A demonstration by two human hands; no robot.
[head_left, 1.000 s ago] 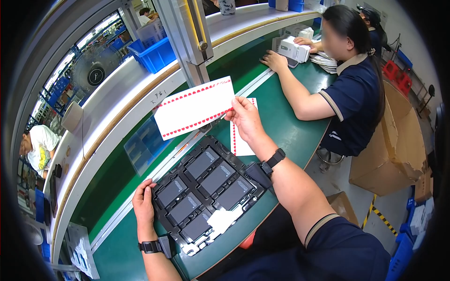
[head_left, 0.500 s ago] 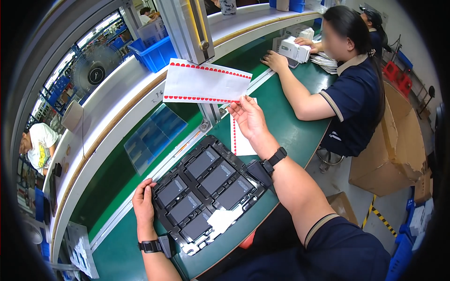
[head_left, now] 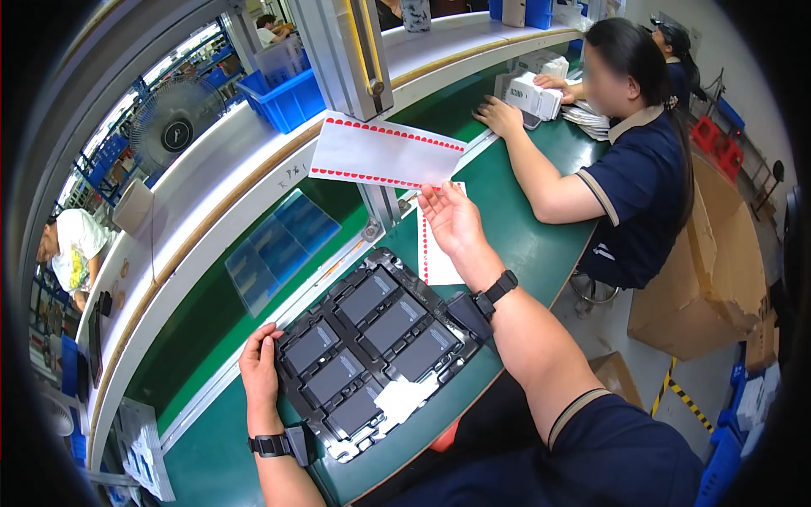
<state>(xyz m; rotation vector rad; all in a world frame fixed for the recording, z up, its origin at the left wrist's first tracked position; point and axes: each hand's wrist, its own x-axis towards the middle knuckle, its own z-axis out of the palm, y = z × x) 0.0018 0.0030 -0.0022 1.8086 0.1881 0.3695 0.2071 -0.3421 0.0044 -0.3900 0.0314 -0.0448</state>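
Evidently, a red-edged white sheet is held up over a crowded green bench

The right hand [head_left: 456, 224] pinches the near right corner of a white sheet [head_left: 384, 152] bordered with red scallops; the sheet is raised above the far side of the bench, in front of a metal post [head_left: 338, 59]. The left hand [head_left: 258, 372] touches the left edge of a black tray [head_left: 359, 351], its fingers bent; whether it grips that edge firmly, I cannot tell.

The tray sits near the person on a smooth green tabletop [head_left: 524, 211], with flat dark blocks [head_left: 391, 323] in its pockets and a white patch, unclear in kind, toward its near edge. Just beyond the tray, to the right, a second red-edged sheet [head_left: 439, 253] lies flat, partly behind the right hand. Left of the post, a clear bluish sheet [head_left: 283, 245] lies by the metal rail.

A long white shelf [head_left: 190, 203] with a brown edge curves along the far left, bearing a blue bin [head_left: 291, 97]; a round fan [head_left: 173, 127] stands behind it. At the far right of the bench, a co-worker [head_left: 642, 186] in dark blue has both hands at white boxes [head_left: 532, 93]. Behind that person, a large open carton [head_left: 697, 253] stands on a grey floor [head_left: 705, 380] marked with yellow-and-black tape, red stools [head_left: 716, 142] farther off
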